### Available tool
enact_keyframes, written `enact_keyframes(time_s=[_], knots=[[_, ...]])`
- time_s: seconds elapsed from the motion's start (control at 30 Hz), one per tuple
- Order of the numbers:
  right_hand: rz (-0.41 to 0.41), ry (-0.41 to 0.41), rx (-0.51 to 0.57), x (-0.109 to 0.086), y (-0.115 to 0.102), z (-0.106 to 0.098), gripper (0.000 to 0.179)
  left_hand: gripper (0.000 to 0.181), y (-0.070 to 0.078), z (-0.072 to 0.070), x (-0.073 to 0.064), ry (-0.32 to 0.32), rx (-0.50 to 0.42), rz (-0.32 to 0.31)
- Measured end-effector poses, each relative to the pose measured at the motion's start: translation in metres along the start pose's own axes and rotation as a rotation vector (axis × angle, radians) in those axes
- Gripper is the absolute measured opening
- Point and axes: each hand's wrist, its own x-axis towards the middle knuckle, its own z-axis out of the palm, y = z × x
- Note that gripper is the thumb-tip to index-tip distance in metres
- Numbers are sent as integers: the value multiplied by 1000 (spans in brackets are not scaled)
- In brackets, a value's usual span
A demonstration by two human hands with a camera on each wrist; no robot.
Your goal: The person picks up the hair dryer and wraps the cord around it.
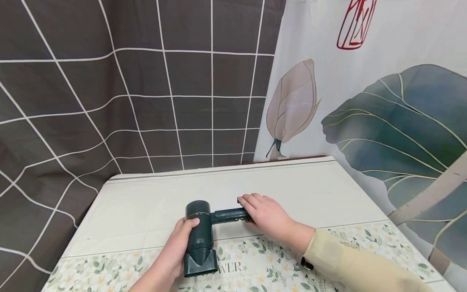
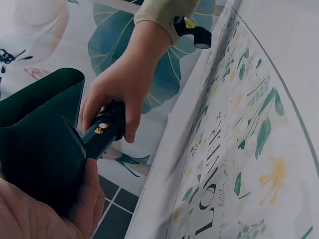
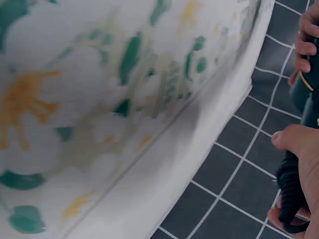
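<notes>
A dark green hair dryer [image 1: 200, 239] is held above the table, its flat nozzle [image 1: 200, 263] towards me and its handle [image 1: 226, 215] pointing right. My left hand [image 1: 177, 245] grips the barrel from the left, thumb on top. At the far end of the handle, my right hand [image 1: 268, 215] wraps its fingers round the grip, where black coiled cord [image 3: 289, 181] shows in the right wrist view. Small gold buttons [image 2: 101, 128] stand out on the handle in the left wrist view. The right palm hides the end of the handle.
Beneath lies a table with a white cloth [image 1: 157, 207] that has a floral printed band. A dark grid-patterned curtain [image 1: 189, 73] hangs behind and to the left. On the right hangs a white curtain [image 1: 321, 32] with lotus prints.
</notes>
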Motion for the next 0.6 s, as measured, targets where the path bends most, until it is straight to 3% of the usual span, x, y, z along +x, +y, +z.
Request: enact_keyframes(time_s=[0.13,0.4,0.5,0.6], knots=[[-22,-18,21,4,2,-3,70,74,-1,1,1,10,8,-4],[-47,-128,46,12,6,-13,68,74,1,-1,1,38,39,-2],[-16,-161,57,13,6,-14,69,74,4,1,0,50,71,10],[67,-140,81,11,3,-11,68,77,6,5,-1,51,94,27]])
